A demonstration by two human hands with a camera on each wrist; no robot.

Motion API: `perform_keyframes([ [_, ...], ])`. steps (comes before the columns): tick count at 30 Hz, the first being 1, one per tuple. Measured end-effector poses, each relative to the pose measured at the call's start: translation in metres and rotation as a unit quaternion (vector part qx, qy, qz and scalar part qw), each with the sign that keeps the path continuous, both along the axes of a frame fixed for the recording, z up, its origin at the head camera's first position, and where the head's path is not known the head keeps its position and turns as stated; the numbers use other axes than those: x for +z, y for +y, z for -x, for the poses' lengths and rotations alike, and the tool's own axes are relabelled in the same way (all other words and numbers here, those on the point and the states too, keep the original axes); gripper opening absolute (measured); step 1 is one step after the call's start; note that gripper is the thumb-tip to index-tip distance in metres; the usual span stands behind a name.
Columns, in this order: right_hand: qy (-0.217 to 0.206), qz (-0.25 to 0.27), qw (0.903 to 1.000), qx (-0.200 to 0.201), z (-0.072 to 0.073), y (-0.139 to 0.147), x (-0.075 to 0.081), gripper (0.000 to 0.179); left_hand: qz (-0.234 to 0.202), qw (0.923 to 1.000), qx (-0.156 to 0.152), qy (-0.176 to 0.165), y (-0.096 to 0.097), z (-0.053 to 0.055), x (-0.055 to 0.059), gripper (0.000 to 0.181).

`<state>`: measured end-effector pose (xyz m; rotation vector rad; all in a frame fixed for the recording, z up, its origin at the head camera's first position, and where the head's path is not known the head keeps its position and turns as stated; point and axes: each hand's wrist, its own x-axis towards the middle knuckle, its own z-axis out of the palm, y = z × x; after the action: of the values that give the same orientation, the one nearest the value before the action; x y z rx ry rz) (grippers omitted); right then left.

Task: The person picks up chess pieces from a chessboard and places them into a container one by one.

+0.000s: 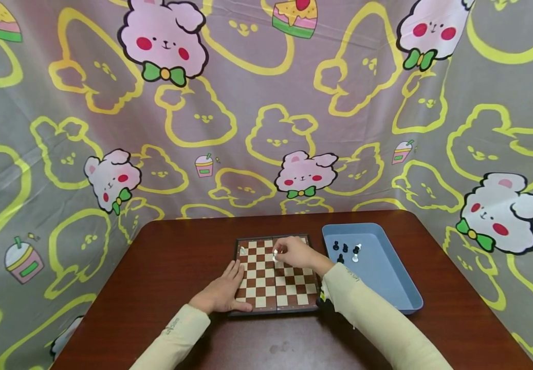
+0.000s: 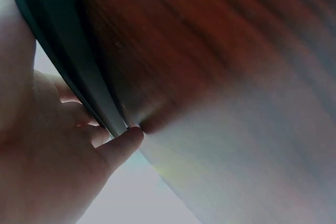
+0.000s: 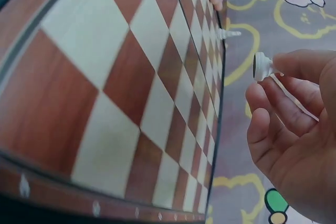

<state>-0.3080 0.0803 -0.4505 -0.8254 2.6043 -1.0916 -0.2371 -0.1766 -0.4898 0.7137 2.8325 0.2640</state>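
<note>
A brown-and-cream chessboard with a dark frame lies unfolded on the table. My right hand pinches a white chess piece between thumb and fingers, above the board's far half. The piece's dark round base shows in the right wrist view; its top is hidden by the fingers. Another white chess piece stands near the board's far left corner. At the left edge my left hand rests with fingers extended and thumb along the front edge, touching the frame in the left wrist view.
Right of the board, a blue tray holds several black chess pieces and white ones. The dark wooden table ends at a patterned cloth behind and at both sides.
</note>
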Motion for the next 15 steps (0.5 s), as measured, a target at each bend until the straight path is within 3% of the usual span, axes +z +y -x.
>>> perform_keyframes([
  [15, 0.016, -0.014, 0.9995, -0.022, 0.005, 0.041, 0.021, 0.009, -0.001, 0.9999, -0.006, 0.008, 0.001, -0.001, 0.001, 0.118],
])
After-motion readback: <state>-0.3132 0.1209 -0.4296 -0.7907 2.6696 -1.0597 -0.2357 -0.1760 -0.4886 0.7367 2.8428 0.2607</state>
